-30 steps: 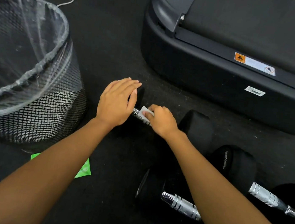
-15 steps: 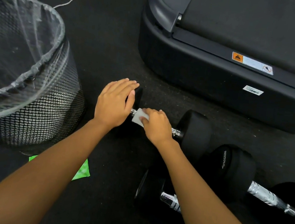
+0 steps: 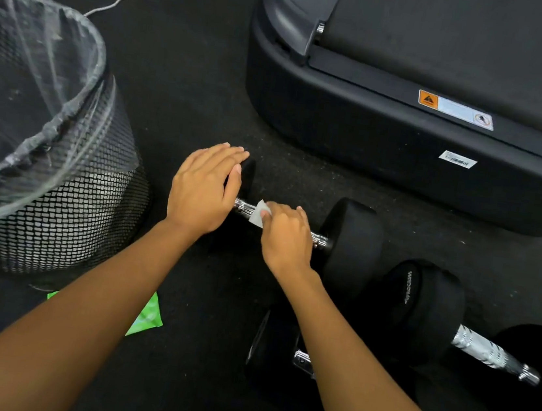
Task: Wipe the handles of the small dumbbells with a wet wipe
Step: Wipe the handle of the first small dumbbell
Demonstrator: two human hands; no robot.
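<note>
One dumbbell [image 3: 353, 243], long axis left-right

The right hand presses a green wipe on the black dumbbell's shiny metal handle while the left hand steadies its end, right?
Only the colour is wrong: in the head view the right hand presses a small white wipe, not a green one, on the black dumbbell's shiny metal handle while the left hand steadies its end.

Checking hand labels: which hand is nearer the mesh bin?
Left. The left hand rests flat on the dumbbell end beside the mesh bin, apart from it. The right hand, holding the wipe on the handle, sits farther right, beyond the left hand.
</note>
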